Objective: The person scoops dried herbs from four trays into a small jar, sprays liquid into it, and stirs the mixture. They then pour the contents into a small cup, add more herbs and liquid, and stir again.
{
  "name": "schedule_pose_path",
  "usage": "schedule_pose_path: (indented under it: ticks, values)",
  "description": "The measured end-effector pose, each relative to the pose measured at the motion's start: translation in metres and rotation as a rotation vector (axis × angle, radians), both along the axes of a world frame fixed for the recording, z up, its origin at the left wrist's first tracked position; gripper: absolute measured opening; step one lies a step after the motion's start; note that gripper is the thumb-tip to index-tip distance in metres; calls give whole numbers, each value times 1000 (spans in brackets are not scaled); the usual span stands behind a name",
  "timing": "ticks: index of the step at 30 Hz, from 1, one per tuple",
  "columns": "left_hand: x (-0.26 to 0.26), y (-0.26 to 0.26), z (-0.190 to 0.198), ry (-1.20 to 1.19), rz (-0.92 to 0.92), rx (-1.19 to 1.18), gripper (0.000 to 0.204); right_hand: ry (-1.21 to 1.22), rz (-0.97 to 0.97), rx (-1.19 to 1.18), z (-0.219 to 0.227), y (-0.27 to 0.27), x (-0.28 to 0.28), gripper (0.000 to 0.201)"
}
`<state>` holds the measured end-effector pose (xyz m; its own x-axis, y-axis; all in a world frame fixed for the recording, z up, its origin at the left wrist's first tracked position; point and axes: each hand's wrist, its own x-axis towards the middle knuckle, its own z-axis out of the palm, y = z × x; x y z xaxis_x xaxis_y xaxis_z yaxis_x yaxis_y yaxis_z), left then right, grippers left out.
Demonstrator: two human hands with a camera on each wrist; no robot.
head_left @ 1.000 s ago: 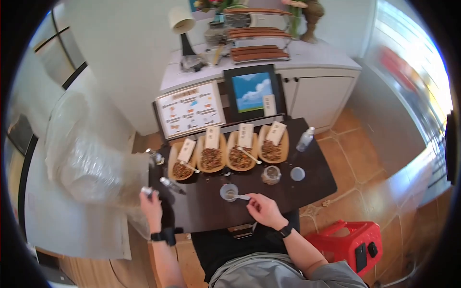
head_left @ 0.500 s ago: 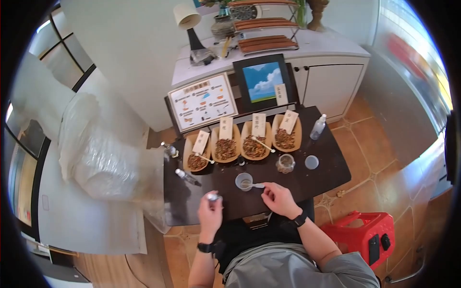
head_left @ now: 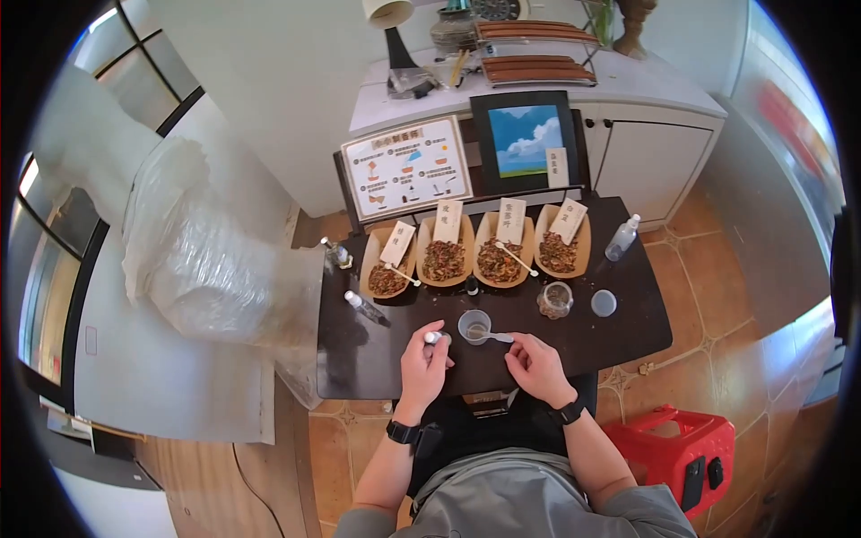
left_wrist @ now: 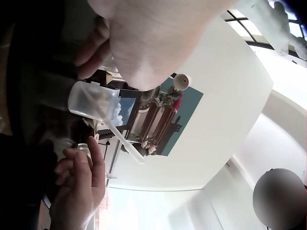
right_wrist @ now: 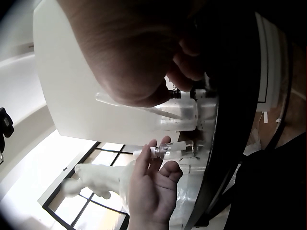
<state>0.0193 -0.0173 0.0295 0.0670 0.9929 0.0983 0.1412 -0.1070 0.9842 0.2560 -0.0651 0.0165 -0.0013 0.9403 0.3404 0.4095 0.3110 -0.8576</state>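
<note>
My left hand (head_left: 421, 369) holds a small clear bottle (right_wrist: 164, 152) with a whitish top, just left of the plastic cup. The clear cup (head_left: 474, 327) stands on the dark table near its front edge. A translucent plastic stick (left_wrist: 123, 140) with a wider end leans out over the cup's rim, towards my right hand. Loosely bent, the fingers of my right hand (head_left: 536, 365) are close beside the stick's outer end, with nothing visible in their grasp. Behind the cup sits a tiny dark bottle (head_left: 472, 285).
Four paper trays of dried herbs with labels, one a tray (head_left: 446, 235), line the back of the table (head_left: 404, 314). A glass jar (head_left: 555, 299) and white lid (head_left: 604, 303) lie right; a spray bottle (head_left: 622, 238) stands farther back. Two small bottles, including a white-capped bottle (head_left: 366, 307), are left.
My left hand has come from the table's left edge to beside the cup, carrying the small bottle. The right hand has stayed by the cup; the head view has shifted.
</note>
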Motion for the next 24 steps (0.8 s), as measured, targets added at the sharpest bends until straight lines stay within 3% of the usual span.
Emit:
schedule_pose_path:
  ticks: [8,11,16,20,24]
  values:
    - [7,5,1,-28,23,39,19,-20,-17,-10,1,1,-1,34]
    - [8,6,3,87,13,35,18,-24,-28,-22,0,1,-1,34]
    - [7,8,-7,210,93,76,21,-30,-25,0,-2,0,-1,33]
    - [8,5,-2,229,52,208,35,-29,-19,24,-1,0,0,33]
    - [6,3,-8,84,20,183,36,-19,-17,18,1,-1,-1,33]
